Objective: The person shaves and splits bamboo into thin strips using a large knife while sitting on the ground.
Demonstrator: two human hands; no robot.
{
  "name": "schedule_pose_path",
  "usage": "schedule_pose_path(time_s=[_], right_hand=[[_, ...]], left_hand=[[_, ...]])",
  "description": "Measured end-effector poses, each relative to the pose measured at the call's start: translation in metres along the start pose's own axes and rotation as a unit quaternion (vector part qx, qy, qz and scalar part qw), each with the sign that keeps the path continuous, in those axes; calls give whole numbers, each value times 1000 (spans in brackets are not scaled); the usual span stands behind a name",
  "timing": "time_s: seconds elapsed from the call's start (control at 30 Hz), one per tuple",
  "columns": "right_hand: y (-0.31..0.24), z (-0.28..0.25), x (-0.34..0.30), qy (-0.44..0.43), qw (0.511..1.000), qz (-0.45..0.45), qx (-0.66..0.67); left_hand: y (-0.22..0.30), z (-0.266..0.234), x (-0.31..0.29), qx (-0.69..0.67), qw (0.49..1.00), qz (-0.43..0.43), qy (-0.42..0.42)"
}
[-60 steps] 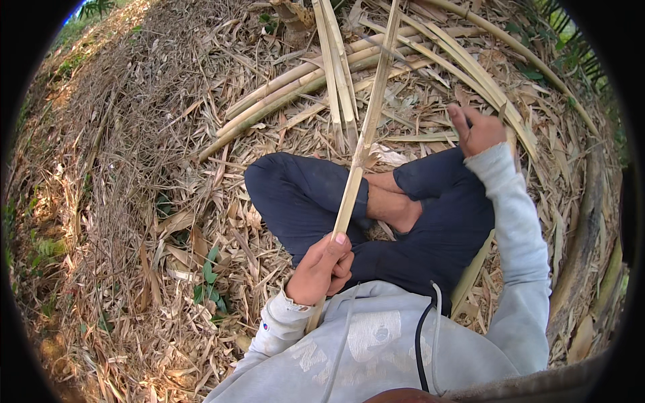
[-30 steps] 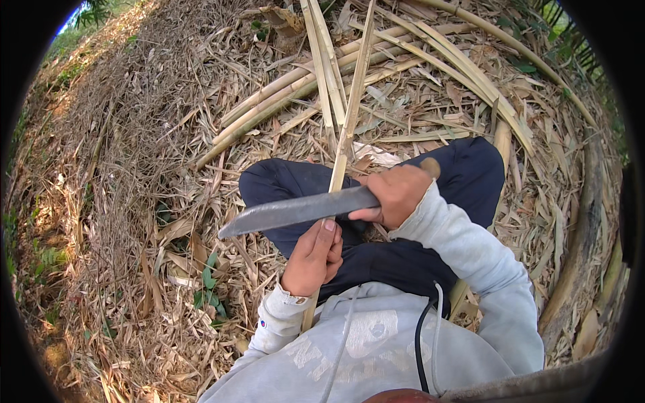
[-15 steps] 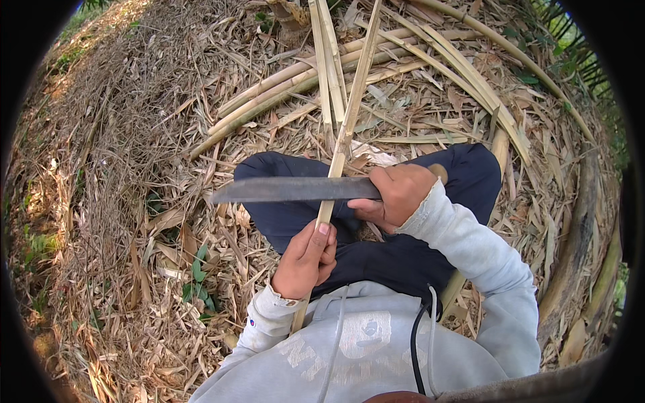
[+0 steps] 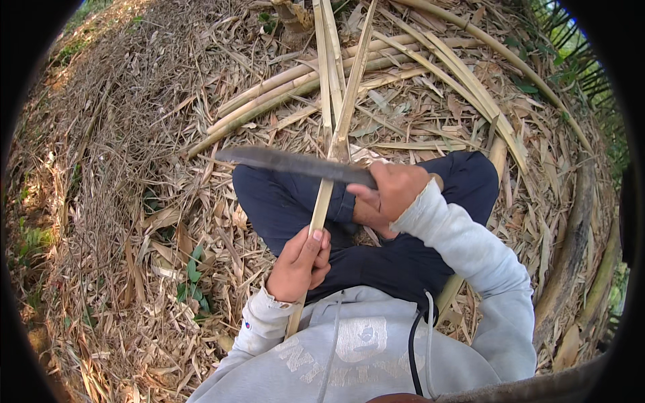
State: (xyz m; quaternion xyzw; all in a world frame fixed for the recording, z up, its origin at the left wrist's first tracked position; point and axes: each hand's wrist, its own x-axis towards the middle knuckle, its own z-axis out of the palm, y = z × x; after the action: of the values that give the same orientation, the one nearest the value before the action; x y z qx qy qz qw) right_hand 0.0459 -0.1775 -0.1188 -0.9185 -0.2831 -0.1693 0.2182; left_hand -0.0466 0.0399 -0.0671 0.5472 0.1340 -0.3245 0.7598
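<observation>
A long split bamboo strip (image 4: 321, 205) slants from beside my waist, past my lap, and up toward the far litter. Closed round its near part is my left hand (image 4: 300, 263), thumb pressed on top. My right hand (image 4: 395, 190) grips a machete (image 4: 295, 163) by its handle, which the fingers mostly hide. The long dark blade points left and lies across the strip, farther out than my left hand. It is somewhat blurred, and its tip sits above my left knee.
Dry bamboo leaves and shavings (image 4: 154, 235) cover the ground. Ahead lie more split strips (image 4: 325, 74), curved bamboo poles (image 4: 269, 101) and a bundle of strips (image 4: 480, 97). A short stump (image 4: 293, 19) stands at the far edge. Dark logs (image 4: 571, 248) curve along the right.
The machete has moved farther from me along the strip, its tip swinging up and away. My left hand keeps its hold and has shifted slightly toward the lower left.
</observation>
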Motion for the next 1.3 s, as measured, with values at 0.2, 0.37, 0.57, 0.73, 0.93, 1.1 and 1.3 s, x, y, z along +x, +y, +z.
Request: schedule_pose_path(time_s=[0.2, 0.37, 0.57, 0.73, 0.93, 1.1, 1.3], right_hand=[[40, -8, 13, -2, 998, -17, -53], [7, -9, 1, -2, 997, -75, -10], [1, -5, -4, -29, 999, 7, -27], [65, -18, 8, -48, 983, 59, -169], [22, -21, -10, -27, 998, -42, -50], [105, -31, 5, -51, 973, 192, -118], [63, -26, 6, -71, 993, 17, -88]], left_hand=[[4, 5, 4, 13, 1000, -9, 10], [0, 3, -2, 12, 1000, -1, 4], [-8, 5, -5, 27, 999, -25, 19], [-11, 1, -10, 8, 1000, -26, 12], [-11, 5, -7, 17, 999, -41, 3], [-10, 6, -20, 40, 999, -34, -3], [-7, 8, -19, 24, 997, -71, 16]])
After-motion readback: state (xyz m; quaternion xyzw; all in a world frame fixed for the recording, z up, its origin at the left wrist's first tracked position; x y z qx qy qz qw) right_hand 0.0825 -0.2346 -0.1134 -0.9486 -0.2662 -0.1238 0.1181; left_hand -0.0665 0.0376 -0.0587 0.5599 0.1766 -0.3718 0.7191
